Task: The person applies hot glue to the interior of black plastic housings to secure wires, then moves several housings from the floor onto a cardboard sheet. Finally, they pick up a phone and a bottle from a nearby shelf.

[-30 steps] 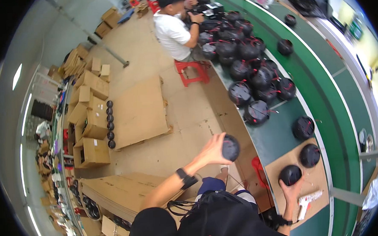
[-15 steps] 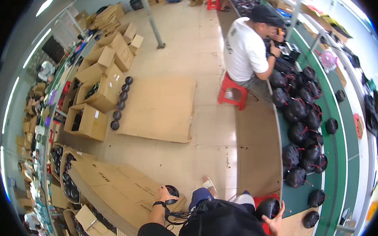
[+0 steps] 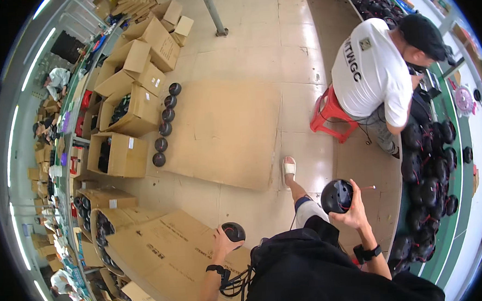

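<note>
My right hand [image 3: 352, 210] is wrapped around the side of a black dome-shaped shell [image 3: 336, 197] with small holes; a thin wire with a reddish tip sticks out beside the fingers. Lower and to the left, my left hand [image 3: 224, 243] grips a smaller black rounded shell [image 3: 234, 232] with a thin reddish line on it. This hand is over a flat cardboard stack [image 3: 164, 247]. Both shells are held off any surface, apart from each other. What kind of product they are cannot be made out.
A row of several black balls [image 3: 165, 129] lies on the floor beside a cardboard sheet [image 3: 229, 129]. Open cartons [image 3: 124, 156] stand at left. At right, a co-worker [image 3: 373, 70] sits on a red stool [image 3: 332, 116] by a green bench [image 3: 462, 204] piled with black shells.
My right hand has risen forward with its shell, away from the bench side. My left hand still grips its shell, shifted slightly. The view has turned, and the co-worker's arm is lower.
</note>
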A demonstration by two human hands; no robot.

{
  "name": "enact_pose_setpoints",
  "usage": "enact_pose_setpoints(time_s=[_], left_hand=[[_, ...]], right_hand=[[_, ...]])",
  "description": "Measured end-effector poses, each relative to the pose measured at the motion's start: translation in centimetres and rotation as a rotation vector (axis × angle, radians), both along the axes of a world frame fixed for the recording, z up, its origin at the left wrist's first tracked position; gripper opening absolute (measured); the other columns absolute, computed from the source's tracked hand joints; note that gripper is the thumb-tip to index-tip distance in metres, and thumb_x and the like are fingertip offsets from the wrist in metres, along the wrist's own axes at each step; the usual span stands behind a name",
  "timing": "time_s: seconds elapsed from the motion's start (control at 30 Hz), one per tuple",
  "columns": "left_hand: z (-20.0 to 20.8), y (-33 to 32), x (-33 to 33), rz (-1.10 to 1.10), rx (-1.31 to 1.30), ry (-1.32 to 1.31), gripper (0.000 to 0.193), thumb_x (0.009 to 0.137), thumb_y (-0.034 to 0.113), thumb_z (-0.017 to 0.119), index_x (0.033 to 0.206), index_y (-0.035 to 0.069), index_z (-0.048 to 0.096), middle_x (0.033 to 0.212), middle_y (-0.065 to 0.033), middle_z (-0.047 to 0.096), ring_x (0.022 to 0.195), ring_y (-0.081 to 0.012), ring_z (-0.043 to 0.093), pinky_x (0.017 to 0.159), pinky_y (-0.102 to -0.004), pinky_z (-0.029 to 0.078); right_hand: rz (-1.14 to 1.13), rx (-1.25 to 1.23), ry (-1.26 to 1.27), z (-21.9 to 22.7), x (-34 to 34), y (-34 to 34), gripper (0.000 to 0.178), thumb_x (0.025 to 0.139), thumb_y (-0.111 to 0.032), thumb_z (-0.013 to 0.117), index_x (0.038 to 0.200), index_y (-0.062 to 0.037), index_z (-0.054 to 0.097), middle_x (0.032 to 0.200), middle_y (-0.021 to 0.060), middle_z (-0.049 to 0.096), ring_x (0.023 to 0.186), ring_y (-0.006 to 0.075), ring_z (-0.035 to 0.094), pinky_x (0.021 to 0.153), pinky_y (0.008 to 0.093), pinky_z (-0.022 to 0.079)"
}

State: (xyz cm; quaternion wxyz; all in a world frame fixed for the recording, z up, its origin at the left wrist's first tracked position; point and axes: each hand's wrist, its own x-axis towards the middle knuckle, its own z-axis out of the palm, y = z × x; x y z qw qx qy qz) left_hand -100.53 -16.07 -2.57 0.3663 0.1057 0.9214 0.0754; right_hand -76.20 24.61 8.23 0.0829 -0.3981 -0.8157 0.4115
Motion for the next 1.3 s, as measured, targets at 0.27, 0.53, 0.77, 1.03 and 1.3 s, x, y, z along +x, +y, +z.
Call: enact_pose_setpoints(time_s=[0.27, 0.53, 0.77, 1.03, 1.3], left_hand=[[-1.2, 9.9, -25.4, 0.363, 0.211, 0.212, 0.117, 0.052, 0.041, 0.091, 0.139, -0.001, 0.026, 0.134, -0.0275, 0.04, 0.125, -0.0446, 0.042, 0.104, -0.0506, 0.039], [-5.1, 19.2, -56.5, 0.523, 0.204, 0.317, 0.113, 0.056, 0.044, 0.088, 0.14, 0.0, 0.025, 0.138, -0.0272, 0.039, 0.124, -0.0439, 0.044, 0.101, -0.0496, 0.042], [-24.4, 21.1, -78.6, 0.524, 0.021, 0.308, 0.113, 0.055, 0.045, 0.087, 0.139, 0.003, 0.024, 0.139, -0.0226, 0.038, 0.124, -0.0417, 0.044, 0.1, -0.0471, 0.044], [-42.9, 23.9, -95.3, 0.66, 0.065, 0.297, 0.114, 0.054, 0.041, 0.088, 0.141, 0.005, 0.023, 0.141, -0.0253, 0.034, 0.128, -0.0422, 0.04, 0.105, -0.0471, 0.04], [-49.1, 24.7, -97.2, 0.795, 0.308, 0.427, 0.124, 0.054, 0.033, 0.091, 0.148, 0.008, 0.015, 0.143, -0.0303, 0.026, 0.128, -0.0512, 0.035, 0.105, -0.0523, 0.039]], right_hand=[[0.443, 0.119, -0.143, -1.4, -31.8, 14.2, 0.117, 0.051, -0.033, 0.088, 0.146, -0.0065, 0.025, 0.145, 0.0246, 0.03, 0.133, 0.0423, 0.035, 0.105, 0.0464, 0.04], [0.698, 0.198, -0.023, -10.3, -65.8, 16.7, 0.111, 0.054, -0.036, 0.085, 0.145, -0.0141, 0.026, 0.14, 0.0218, 0.033, 0.124, 0.0445, 0.042, 0.097, 0.0507, 0.046], [0.738, 0.158, -0.218, -28.1, -90.8, 11.8, 0.109, 0.055, -0.037, 0.085, 0.145, -0.0202, 0.027, 0.142, 0.0205, 0.033, 0.126, 0.0445, 0.041, 0.095, 0.0507, 0.048], [0.896, 0.229, -0.235, -50.4, -115.2, 4.8, 0.099, 0.055, -0.032, 0.081, 0.141, -0.0243, 0.033, 0.136, 0.0235, 0.035, 0.121, 0.0473, 0.041, 0.088, 0.0551, 0.051], [0.951, 0.38, -0.084, -59.1, -128.4, 0.9, 0.106, 0.056, -0.032, 0.084, 0.146, -0.0309, 0.027, 0.141, 0.0222, 0.032, 0.126, 0.047, 0.038, 0.087, 0.0553, 0.052]])
